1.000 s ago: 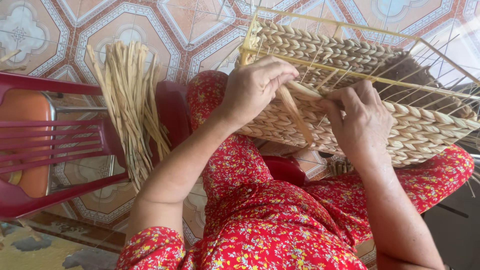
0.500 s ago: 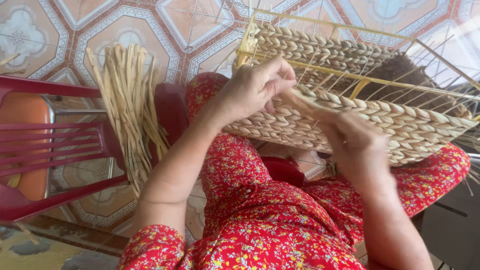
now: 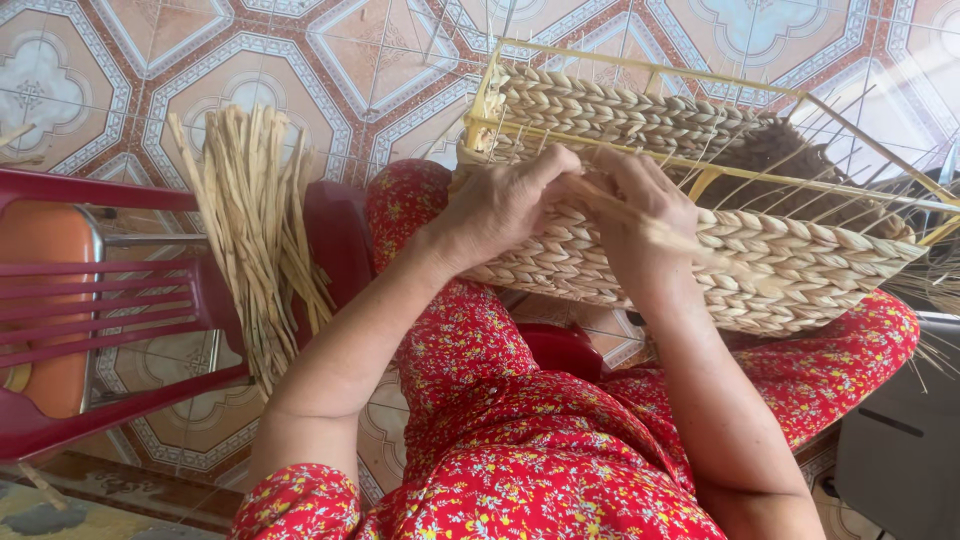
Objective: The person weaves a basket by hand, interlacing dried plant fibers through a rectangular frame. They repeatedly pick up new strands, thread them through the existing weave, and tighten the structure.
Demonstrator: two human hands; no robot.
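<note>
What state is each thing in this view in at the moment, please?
Woven basket: half-woven, tilted on the lap, yellow wire frame bare at top.
Fibre strand: pinched in both hands.
Left hand: closed on strand.
Right hand: closed on strand.
Straw bundle: loose, leaning on red chair.

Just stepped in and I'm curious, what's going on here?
A seated person in red flowered clothes is weaving a basket that rests on their lap. The left hand and right hand meet at the near woven wall, pinching a pale strand against it. The yellow wire frame is partly covered; bare wires show at the right. A bundle of dried strands leans on a red plastic chair to the left.
</note>
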